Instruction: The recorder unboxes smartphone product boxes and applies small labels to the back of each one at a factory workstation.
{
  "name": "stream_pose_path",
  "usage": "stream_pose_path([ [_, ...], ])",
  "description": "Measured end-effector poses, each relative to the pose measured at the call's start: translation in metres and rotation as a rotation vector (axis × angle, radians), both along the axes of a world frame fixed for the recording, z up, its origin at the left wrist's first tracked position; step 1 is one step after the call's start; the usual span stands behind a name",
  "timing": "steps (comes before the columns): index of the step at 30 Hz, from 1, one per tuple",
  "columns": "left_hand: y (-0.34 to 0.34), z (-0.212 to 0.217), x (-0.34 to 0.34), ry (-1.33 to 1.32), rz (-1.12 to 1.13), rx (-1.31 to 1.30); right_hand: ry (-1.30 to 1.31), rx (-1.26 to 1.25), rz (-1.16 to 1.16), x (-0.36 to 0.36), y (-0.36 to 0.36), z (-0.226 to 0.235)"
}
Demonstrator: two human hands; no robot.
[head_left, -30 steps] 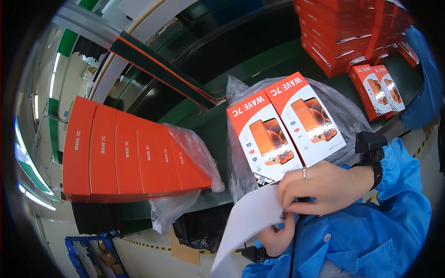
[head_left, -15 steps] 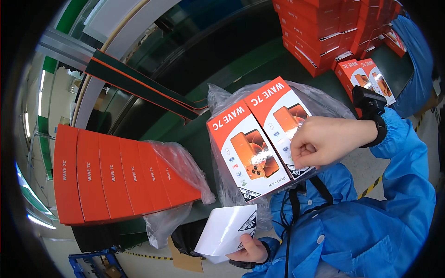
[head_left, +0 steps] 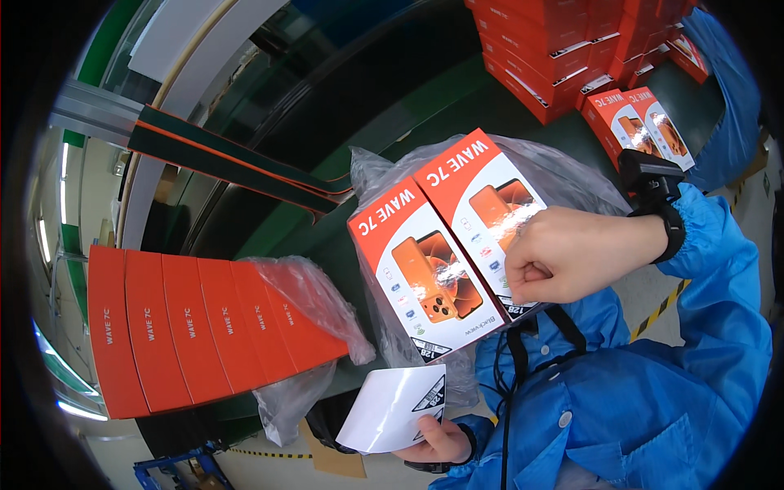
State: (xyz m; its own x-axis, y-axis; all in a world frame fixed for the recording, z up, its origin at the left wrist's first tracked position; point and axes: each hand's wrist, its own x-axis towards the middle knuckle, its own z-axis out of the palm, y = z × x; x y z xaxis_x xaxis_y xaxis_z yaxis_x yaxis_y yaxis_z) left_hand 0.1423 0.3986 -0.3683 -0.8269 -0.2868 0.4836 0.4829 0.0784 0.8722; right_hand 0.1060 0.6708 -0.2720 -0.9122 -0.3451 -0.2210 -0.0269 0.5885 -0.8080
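Two red-and-white phone boxes point(head_left: 420, 265) lie side by side on crumpled clear plastic, each with a picture of an orange phone. My right hand point(head_left: 567, 253) is closed, its fingers curled, against the lower part of the right-hand box point(head_left: 478, 196). Just below those fingers, a black-and-white corner sticker point(head_left: 516, 310) shows on that box; the other box has a similar one point(head_left: 430, 349). Below the boxes, my left hand point(head_left: 441, 443) pinches a curling white sticker sheet point(head_left: 384, 412) with black triangular stickers along its edge.
At left, a row of red boxes point(head_left: 196, 327) stands partly in clear plastic point(head_left: 314, 298). Stacked red boxes point(head_left: 543, 49) rise at the far right, with two more phone boxes point(head_left: 641, 131) before them. A dark green belt point(head_left: 237, 159) runs at the back left.
The view has shifted slightly, so the boxes sit a little further left. My right hand stays at the right box's lower corner. My left hand still holds the sheet.
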Motion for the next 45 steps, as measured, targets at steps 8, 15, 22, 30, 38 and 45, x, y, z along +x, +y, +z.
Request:
stream_pose_path([
  [8, -0.005, -0.005, 0.000, 0.004, -0.008, 0.054, 0.275, 0.100, -0.006, 0.008, -0.006, -0.011],
  [15, 0.010, 0.003, -0.030, -0.129, -0.354, 0.313, 0.251, -0.085, -0.141, 0.029, 0.006, -0.012],
  [22, 0.044, 0.010, -0.034, -0.561, -0.363, 0.331, 0.451, -0.233, -0.594, 0.066, -0.010, -0.071],
  [30, 0.041, 0.008, -0.035, -0.465, -0.415, 0.346, 0.958, 0.146, -0.188, 0.048, -0.013, -0.043],
  [38, 0.026, -0.004, -0.038, -0.338, -0.481, 0.355, 0.930, 0.133, -0.119, 0.038, -0.017, -0.054],
  [45, 0.028, 0.001, -0.045, -0.432, -0.499, 0.360, 0.923, 0.228, -0.301, 0.049, -0.015, -0.045],
])
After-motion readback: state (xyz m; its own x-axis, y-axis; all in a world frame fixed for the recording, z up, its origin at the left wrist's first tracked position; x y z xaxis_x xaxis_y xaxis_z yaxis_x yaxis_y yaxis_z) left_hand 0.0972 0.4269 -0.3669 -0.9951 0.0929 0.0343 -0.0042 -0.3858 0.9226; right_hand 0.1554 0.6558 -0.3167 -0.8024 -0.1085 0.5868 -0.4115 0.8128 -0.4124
